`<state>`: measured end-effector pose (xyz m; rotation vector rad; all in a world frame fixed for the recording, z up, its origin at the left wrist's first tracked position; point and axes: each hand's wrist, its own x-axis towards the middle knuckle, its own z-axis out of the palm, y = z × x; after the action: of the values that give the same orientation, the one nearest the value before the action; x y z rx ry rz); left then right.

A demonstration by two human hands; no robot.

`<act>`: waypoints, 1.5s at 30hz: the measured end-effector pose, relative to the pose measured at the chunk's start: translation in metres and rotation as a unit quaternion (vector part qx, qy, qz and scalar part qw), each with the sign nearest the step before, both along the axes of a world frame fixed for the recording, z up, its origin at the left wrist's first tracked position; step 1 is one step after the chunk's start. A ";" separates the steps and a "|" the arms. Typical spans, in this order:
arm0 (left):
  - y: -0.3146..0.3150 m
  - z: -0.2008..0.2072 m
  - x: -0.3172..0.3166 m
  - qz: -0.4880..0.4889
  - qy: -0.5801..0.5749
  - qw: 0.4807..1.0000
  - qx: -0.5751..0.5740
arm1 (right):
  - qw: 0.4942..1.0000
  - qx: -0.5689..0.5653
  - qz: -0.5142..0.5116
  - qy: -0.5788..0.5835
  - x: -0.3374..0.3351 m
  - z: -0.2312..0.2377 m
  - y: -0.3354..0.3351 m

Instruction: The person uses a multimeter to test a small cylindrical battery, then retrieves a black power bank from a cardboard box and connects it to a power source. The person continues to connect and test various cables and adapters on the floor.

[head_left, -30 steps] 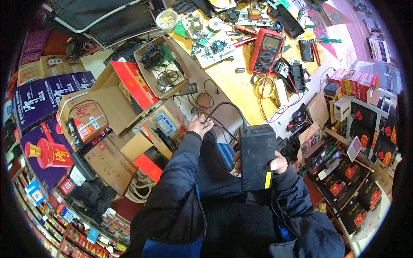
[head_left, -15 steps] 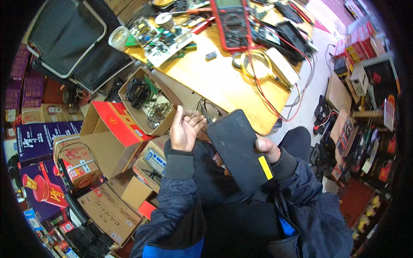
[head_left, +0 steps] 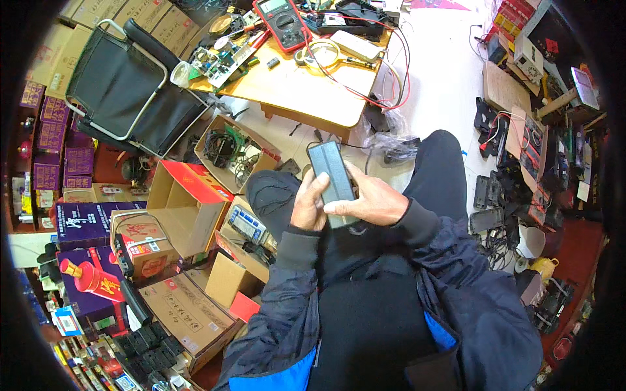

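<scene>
Inward swung your left grip point(head_left: 309, 203), spread and apart half a second earlier, joining your right grip point(head_left: 378, 201) on the black box point(head_left: 336, 174)! Both held it between them, on your side of the wooden desk point(head_left: 303, 85).

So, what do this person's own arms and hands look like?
The left hand and right hand are bare, with no gloves visible. The loose, wrinkled, dark navy fabric left sleeve and matching right sleeve each end in a snug dark-grey cuff. Bright blue fabric shows lower down. No cables or markings are visible on either sleeve.
</scene>
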<state>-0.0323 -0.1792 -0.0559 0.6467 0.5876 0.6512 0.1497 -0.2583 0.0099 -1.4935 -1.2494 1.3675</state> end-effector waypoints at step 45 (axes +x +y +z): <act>0.044 -0.052 -0.019 0.095 0.002 0.995 -0.015 | 0.990 -0.066 -0.027 0.124 -0.022 -0.067 0.060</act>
<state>-0.0512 -0.1351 -0.1079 0.5677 0.6678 0.8173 0.1275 -0.1984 -0.0573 -1.3846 -0.9734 1.5705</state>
